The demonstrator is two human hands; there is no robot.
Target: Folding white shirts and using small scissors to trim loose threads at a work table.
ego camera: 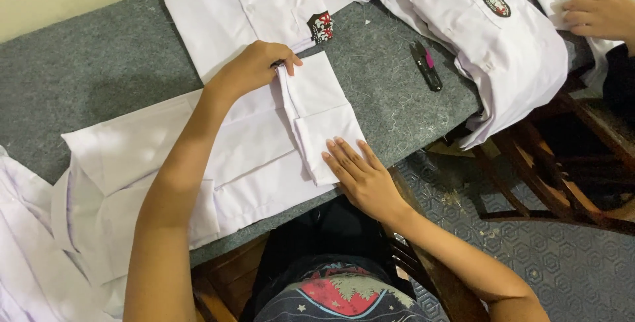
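Observation:
A white shirt [198,157] lies folded on the grey felt-covered table [86,77]. Its sleeve [324,107] is folded across the right end. My left hand [254,67] pinches the far edge of that sleeve fold between thumb and fingers. My right hand [360,173] lies flat, fingers apart, pressing the near corner of the sleeve at the table's front edge.
More white shirts with chest badges [264,4] [489,24] lie at the back of the table. A black and pink thread snipper [428,65] rests between them. Another person's hand [598,12] touches a shirt at top right. A wooden chair [555,170] stands right of the table.

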